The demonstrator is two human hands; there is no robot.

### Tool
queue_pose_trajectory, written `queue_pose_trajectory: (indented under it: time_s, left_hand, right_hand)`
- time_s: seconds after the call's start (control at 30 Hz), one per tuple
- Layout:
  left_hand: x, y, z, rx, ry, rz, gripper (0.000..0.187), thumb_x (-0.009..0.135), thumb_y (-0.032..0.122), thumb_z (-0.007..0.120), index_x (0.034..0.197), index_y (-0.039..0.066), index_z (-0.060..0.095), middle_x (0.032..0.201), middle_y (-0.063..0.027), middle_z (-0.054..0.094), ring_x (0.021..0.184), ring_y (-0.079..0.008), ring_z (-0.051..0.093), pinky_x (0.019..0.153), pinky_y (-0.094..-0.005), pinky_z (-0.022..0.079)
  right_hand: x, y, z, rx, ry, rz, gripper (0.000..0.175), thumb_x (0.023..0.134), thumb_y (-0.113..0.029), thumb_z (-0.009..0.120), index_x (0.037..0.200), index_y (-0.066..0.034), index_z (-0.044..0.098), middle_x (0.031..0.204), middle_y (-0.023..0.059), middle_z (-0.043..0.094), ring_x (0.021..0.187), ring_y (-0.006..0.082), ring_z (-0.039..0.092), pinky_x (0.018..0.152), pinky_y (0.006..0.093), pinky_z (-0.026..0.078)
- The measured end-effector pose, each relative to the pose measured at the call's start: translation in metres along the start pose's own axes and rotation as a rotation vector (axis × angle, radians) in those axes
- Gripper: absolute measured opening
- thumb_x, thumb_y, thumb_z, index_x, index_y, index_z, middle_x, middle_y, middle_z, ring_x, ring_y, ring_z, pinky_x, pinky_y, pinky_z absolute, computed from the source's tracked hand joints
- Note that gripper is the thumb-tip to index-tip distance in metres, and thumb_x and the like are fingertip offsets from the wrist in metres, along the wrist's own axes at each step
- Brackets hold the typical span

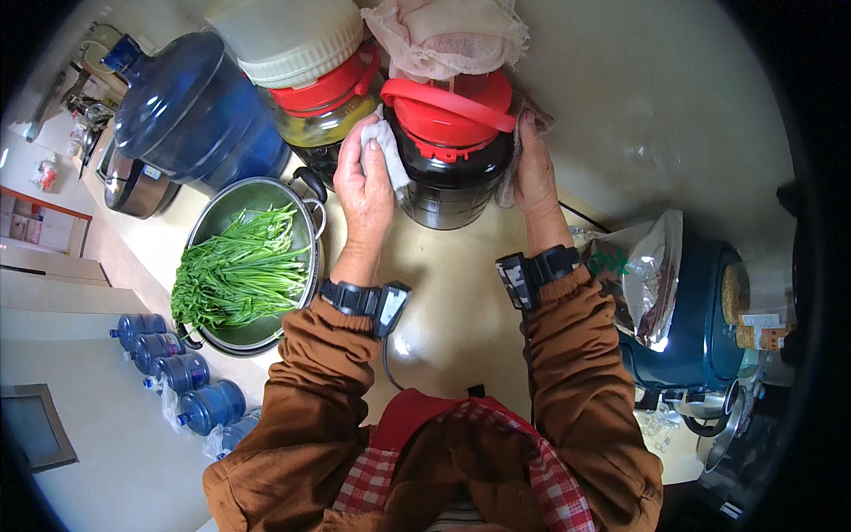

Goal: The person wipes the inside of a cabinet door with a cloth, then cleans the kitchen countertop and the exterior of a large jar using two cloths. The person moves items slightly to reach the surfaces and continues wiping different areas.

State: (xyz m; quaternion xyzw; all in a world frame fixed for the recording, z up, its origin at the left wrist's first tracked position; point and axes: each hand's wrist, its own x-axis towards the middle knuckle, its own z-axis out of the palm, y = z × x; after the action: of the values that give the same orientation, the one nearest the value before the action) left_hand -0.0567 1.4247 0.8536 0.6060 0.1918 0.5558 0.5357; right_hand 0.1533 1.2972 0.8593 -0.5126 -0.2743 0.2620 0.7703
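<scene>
A large dark-filled jar (447, 193) stands against the wall, topped by a red lid (459, 120) with a carrying handle. Gauze-like cloth (452, 40) lies bunched over the lid's far side. At the jar's left side, my left hand (364, 179) holds a folded white cloth (387, 151). My right hand (536, 166) presses a greyish cloth (509, 174) to the jar's right side. Close behind my left hand is a second red-lidded jar (312, 126) with yellowish contents, and a white ribbed plastic container (299, 50) rests on top of it.
A steel colander (311, 266) of green chives (239, 272) sits on the counter (452, 299) at left. Behind it are a blue water bottle (206, 113) and a rice cooker (136, 186). To the right, a foil bag (648, 279) leans by a teal appliance (705, 319). Several water bottles (213, 405) line the floor.
</scene>
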Motion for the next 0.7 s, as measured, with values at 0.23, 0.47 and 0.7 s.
queue_pose_trajectory:
  time_s: [0.23,0.47,0.7]
  left_hand:
    - [0.006,0.005,-0.021,0.232,-0.078,-0.151,0.032,0.109,0.012,0.057,0.135,-0.004,0.068,0.121,-0.0116,0.076,0.11,-0.0167,0.068,0.101,-0.0333,0.053]
    - [0.033,0.036,-0.023,0.587,0.055,0.413,0.026,0.088,0.005,0.082,0.112,0.002,0.072,0.112,-0.014,0.069,0.107,-0.0286,0.067,0.097,-0.0392,0.054]
    - [0.052,0.053,-0.025,1.195,-0.095,0.576,0.028,0.087,0.01,0.081,0.114,0.011,0.081,0.109,-0.0117,0.067,0.1,-0.0342,0.064,0.086,-0.0436,0.054]
  right_hand:
    - [-0.023,0.067,-0.022,0.044,0.089,0.172,0.077,0.113,-0.057,0.047,0.162,0.0026,0.042,0.161,0.0117,0.052,0.145,0.0244,0.049,0.125,0.038,0.034]
    - [-0.075,0.098,-0.055,-0.427,0.185,0.355,0.078,0.111,-0.06,0.049,0.144,0.0095,0.061,0.139,0.0127,0.069,0.128,0.0241,0.061,0.113,0.0357,0.042]
    - [-0.082,0.09,-0.039,-0.353,0.249,0.224,0.072,0.111,-0.056,0.053,0.135,0.0104,0.066,0.127,0.0215,0.073,0.119,0.0287,0.065,0.109,0.039,0.045]
